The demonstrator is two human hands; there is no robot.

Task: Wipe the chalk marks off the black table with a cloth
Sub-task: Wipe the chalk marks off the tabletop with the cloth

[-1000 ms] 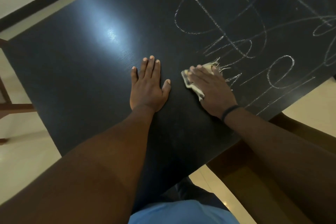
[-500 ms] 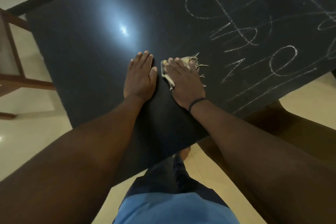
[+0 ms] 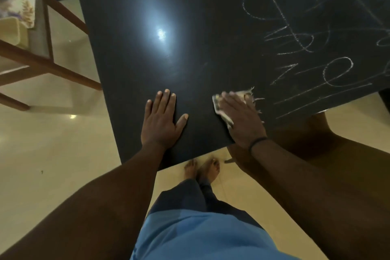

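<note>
Since the earlier frame the two hands had drawn apart: half a second before they lay almost side by side, and now a bare strip of tabletop showed between them, the right one having slid with its cloth toward the chalk. More of the near table edge and the floor below it had also come into sight.

The black table [image 3: 130, 53] filled most of the view, glossy, with a bright patch of reflected light on its left half, which looked free of chalk. White chalk marks [image 3: 295, 34] covered the right half: loops, crossing strokes and long slanting lines, thin and scratchy. A wooden chair frame [image 3: 48, 63] stood on the pale floor off the table's left side.

The left hand [image 3: 161, 121] lay flat on the table near its front edge, fingers straight and thumb spread, holding nothing. The right hand [image 3: 240, 120] pressed flat on the cloth [image 3: 223, 115], fingers blurred. The cloth was small, pale and folded, mostly hidden under the palm, with a frayed fringe poking out toward the nearest marks, just beside them
</note>
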